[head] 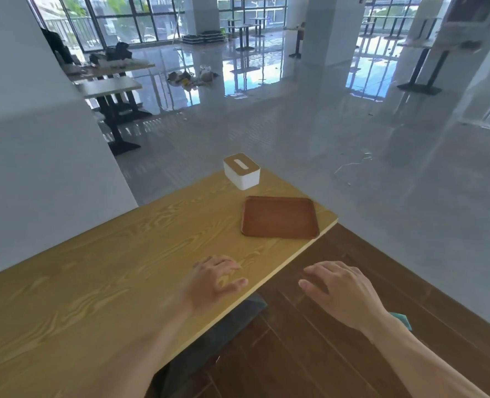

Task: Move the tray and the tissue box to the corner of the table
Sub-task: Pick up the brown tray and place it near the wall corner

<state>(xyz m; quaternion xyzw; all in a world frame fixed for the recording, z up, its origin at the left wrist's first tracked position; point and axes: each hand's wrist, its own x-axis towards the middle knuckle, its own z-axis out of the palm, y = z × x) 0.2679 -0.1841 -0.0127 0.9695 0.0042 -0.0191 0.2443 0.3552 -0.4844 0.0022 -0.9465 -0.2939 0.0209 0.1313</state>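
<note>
Left forearm enters from the lower edge and crosses the wooden table point(94, 282); the left hand point(213, 281) is palm down over the tabletop near its right edge, fingers loosely spread and holding nothing. Motion blur softens the wrist and forearm, so whether the palm touches the wood cannot be told. Beyond it, the tissue box point(241, 170), white with a wood-toned slotted lid, stands upright at the table's far end. Just beside it, nearer the camera and to the right, the brown tray point(279, 217) lies flat at the far right corner, its right rim close to the table edge; box and tray appear apart. The right hand point(338, 291) is past the table edge, over the dark plank floor point(309, 354), palm down, fingers extended and slightly spread, grasping nothing. Its forearm is cut off by the lower right border. A teal object point(403, 320) shows partly behind the right wrist; its identity cannot be made out.
</note>
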